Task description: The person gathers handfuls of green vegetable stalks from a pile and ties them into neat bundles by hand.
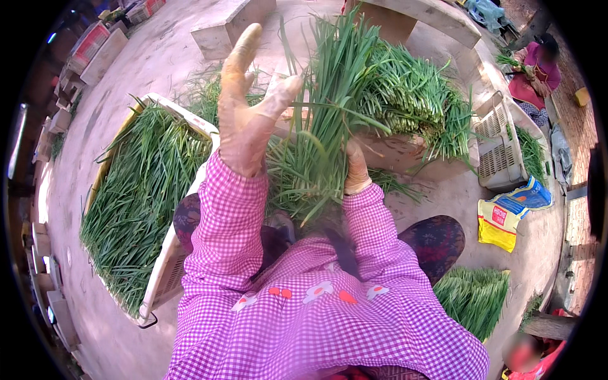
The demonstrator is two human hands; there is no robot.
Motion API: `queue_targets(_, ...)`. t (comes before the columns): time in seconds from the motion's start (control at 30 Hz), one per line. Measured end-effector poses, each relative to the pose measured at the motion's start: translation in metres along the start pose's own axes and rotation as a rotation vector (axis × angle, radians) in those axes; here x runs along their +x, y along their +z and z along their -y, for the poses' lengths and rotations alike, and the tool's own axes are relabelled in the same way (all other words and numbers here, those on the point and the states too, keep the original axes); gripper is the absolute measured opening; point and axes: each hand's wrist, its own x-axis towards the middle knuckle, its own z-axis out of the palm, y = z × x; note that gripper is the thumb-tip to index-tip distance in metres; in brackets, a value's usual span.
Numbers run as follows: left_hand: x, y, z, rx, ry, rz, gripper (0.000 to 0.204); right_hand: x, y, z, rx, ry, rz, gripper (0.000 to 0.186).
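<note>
My right hand, in a pale glove, is wrapped round a thick bunch of garlic chives whose long green leaves point away from me. Part of that hand's fingers is hidden by the leaves. To the left of the bunch, my left hand, also gloved, is raised with fingers and thumb spread and nothing in its grasp. Just beyond my right hand, a heap of bundled chives lies on a low concrete block, pale stem ends facing me. Loose chives are scattered below the held bunch.
A large pale crate full of chives stands at my left. Another crate is at the right, near a yellow and blue sack. More chives lie by my right knee. Two other people sit along the right side.
</note>
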Motion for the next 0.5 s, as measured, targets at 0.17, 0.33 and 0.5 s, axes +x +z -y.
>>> queue_targets(0.17, -0.103, -0.023, -0.004, 0.029, 0.071, -0.393, 0.028, 0.004, -0.017, 0.02, 0.058, -0.048, 0.03, 0.05)
queue_targets(0.33, -0.138, -0.016, 0.043, -0.223, -0.916, 0.117, 0.079, 0.002, -0.019, 0.048, -0.106, -0.21, 0.209, 0.06)
queue_targets(0.5, -0.116, -0.001, 0.071, -0.594, -0.954, 0.412, 0.088, 0.006, -0.009, 0.038, -0.159, -0.067, 0.065, 0.058)
